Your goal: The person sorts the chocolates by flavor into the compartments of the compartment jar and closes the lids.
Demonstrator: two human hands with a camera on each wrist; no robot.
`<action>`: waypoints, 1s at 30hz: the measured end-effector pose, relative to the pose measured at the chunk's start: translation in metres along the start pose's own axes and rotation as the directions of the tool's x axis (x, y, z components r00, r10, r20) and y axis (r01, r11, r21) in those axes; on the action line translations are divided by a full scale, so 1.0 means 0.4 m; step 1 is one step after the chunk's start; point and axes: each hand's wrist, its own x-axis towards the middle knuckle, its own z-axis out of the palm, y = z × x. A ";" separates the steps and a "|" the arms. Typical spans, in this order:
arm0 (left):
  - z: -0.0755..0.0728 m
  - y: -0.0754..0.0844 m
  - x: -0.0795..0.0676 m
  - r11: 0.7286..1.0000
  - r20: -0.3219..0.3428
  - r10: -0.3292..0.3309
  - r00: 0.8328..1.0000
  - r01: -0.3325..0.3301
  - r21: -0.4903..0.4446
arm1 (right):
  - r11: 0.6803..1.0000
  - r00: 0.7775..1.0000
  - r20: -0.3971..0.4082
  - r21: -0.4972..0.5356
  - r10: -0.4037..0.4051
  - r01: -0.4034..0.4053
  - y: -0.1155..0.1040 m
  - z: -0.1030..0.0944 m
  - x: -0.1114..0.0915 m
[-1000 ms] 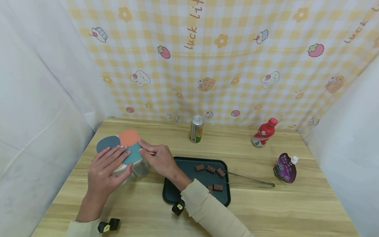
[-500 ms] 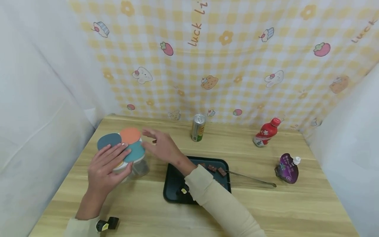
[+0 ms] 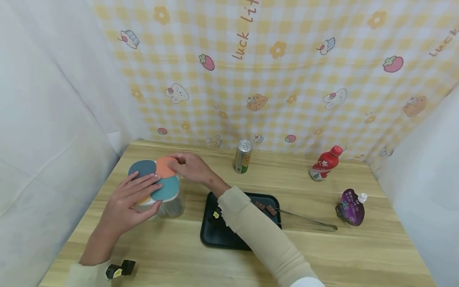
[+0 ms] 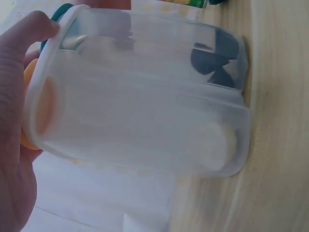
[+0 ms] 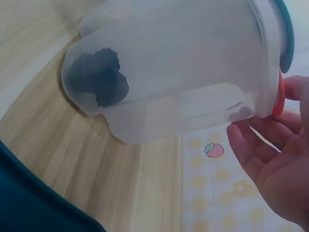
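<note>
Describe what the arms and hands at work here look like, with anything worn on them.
They are a person's: the left hand and right hand wear no gloves. The left sleeve and right sleeve are beige; the right one ends in a wide cuff. A small black device with a yellow mark sits by the left wrist, a similar one by the right. No cables show.

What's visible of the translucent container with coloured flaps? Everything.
Tall, translucent, plastic-looking container stands upright on the left of the pale wooden table, its walls lobed. A white rim carries a petal-shaped navy flap, orange flap, teal flap and yellow flap. Dark irregular pieces and a pale round piece show low inside. The left grip rests on top; the right grip has its thumb on the orange flap, fingers at the edge. Can't tell if that flap is sealed.
</note>
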 end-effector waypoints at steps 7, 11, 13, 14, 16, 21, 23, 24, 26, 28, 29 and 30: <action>-0.018 0.013 -0.002 0.995 0.034 -0.096 0.995 0.095 0.036 | 0.998 0.999 0.008 -0.047 -0.031 0.031 -0.005 -0.018 -0.024; -0.014 0.033 0.004 0.987 0.030 -0.127 0.991 0.123 0.106 | 0.996 0.997 0.020 -0.052 -0.070 0.071 -0.004 -0.020 -0.038; -0.015 0.046 0.008 0.980 0.067 -0.163 0.984 0.154 0.128 | 0.997 0.997 0.005 -0.032 -0.077 0.077 -0.002 -0.018 -0.049; -0.016 0.052 0.010 0.976 0.091 -0.183 0.979 0.171 0.134 | 0.997 0.997 -0.007 -0.022 -0.073 0.073 -0.002 -0.017 -0.056; -0.019 0.062 0.013 0.968 0.142 -0.229 0.963 0.210 0.139 | 0.998 0.998 -0.032 0.001 -0.056 0.056 -0.001 -0.014 -0.069; -0.026 0.077 0.018 0.952 0.231 -0.294 0.928 0.262 0.157 | 0.997 0.997 -0.074 0.078 0.034 -0.028 -0.003 -0.005 -0.099; -0.028 0.082 0.018 0.948 0.244 -0.307 0.920 0.272 0.166 | 0.993 0.995 -0.076 0.102 0.058 -0.050 -0.006 -0.002 -0.109; -0.027 0.084 0.019 0.946 0.248 -0.311 0.918 0.274 0.173 | 0.992 0.995 -0.076 0.110 0.070 -0.061 -0.007 0.000 -0.114; -0.024 0.089 0.021 0.943 0.251 -0.317 0.915 0.276 0.187 | 0.990 0.994 -0.078 0.118 0.082 -0.072 -0.008 0.003 -0.123; -0.018 0.095 0.024 0.937 0.248 -0.328 0.912 0.281 0.209 | 0.992 0.993 -0.086 0.105 0.080 -0.071 -0.007 0.007 -0.128; -0.014 0.098 0.026 0.933 0.248 -0.335 0.909 0.282 0.225 | 0.993 0.993 -0.091 0.096 0.073 -0.064 -0.006 0.008 -0.130; -0.009 0.102 0.028 0.928 0.250 -0.343 0.905 0.285 0.242 | 0.995 0.993 -0.099 0.079 0.066 -0.058 -0.004 0.009 -0.131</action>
